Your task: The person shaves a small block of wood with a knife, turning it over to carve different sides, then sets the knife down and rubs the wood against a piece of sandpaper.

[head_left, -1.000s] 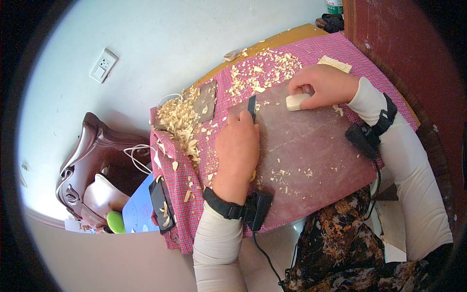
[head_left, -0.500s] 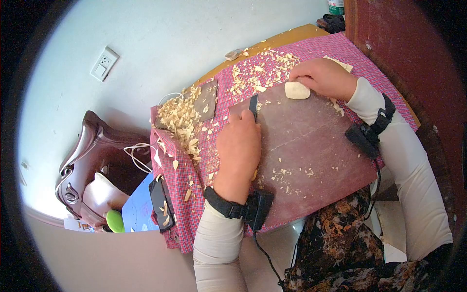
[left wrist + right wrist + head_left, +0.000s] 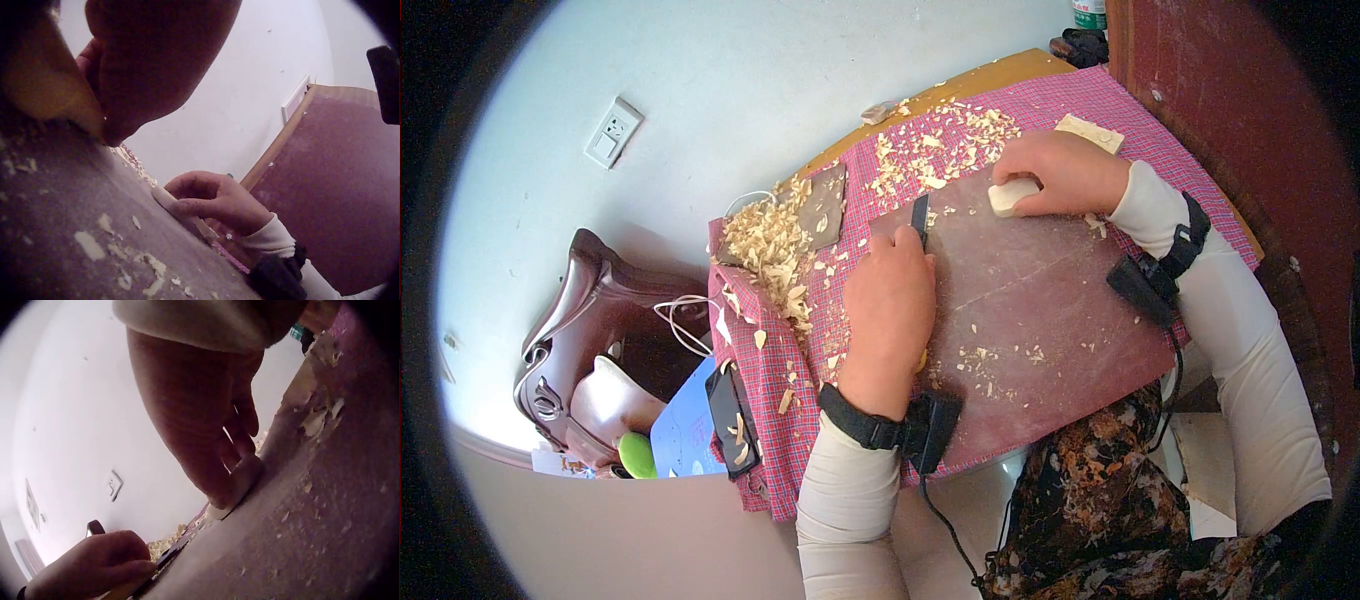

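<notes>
On the upper part of a reddish-brown board [image 3: 1040, 290], my right hand [image 3: 1065, 172] pinches a small pale wooden block [image 3: 1008, 196] between thumb and fingers. The right wrist view shows the block [image 3: 247, 481] low against the board under the fingertips. My left hand [image 3: 888, 315] is curled round a tool at the board's left side; its dark flat blade [image 3: 919, 214] points away past the knuckles. A yellowish handle [image 3: 50, 81] shows in the left wrist view. Most of the handle is hidden by the hand in the head view.
Wood shavings [image 3: 770, 250] are heaped at the left on a checked cloth [image 3: 1090, 95], with more scattered behind the board. A pale wood piece [image 3: 1090, 132] lies behind my right hand. A black phone [image 3: 733, 420] rests at the left edge, near a carved chair [image 3: 590, 290].
The block first turned its broad face up as my right hand moved slightly away from me, then tilted back under the fingers. My left hand has stayed nearly still with the tool.
</notes>
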The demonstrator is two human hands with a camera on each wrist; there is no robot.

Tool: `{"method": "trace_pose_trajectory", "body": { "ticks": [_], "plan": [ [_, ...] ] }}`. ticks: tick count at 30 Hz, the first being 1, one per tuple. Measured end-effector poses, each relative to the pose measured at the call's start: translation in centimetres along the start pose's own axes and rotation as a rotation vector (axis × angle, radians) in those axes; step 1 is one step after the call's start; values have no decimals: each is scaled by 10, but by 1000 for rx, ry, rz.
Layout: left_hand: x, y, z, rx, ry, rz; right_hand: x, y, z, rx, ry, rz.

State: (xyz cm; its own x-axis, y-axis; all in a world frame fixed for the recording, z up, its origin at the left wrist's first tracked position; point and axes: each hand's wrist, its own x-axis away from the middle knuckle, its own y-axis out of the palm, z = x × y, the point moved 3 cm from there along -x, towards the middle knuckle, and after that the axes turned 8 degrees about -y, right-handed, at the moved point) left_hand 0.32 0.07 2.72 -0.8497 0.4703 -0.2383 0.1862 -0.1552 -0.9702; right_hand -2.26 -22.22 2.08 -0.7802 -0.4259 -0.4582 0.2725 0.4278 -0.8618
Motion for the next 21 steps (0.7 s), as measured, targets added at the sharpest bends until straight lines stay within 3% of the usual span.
{"method": "trace_pose_trajectory", "body": {
  "ticks": [6,9,12,14,21],
  "plan": [
    [0,-1,1,0,-6,-9,-1,-2,4,33,54,-35],
    [1,-1,1,-1,-7,1,-3,5,-2,-10,-62,-37],
    [0,-1,1,-4,-8,-3,-1,-3,-4,-12,-6,-41],
    [0,-1,1,-1,-17,-22,0,-6,-2,19,134,-154],
    [0,0,1,-10,-3,0,-3,-1,-8,-72,36,-119]
  ]
}}
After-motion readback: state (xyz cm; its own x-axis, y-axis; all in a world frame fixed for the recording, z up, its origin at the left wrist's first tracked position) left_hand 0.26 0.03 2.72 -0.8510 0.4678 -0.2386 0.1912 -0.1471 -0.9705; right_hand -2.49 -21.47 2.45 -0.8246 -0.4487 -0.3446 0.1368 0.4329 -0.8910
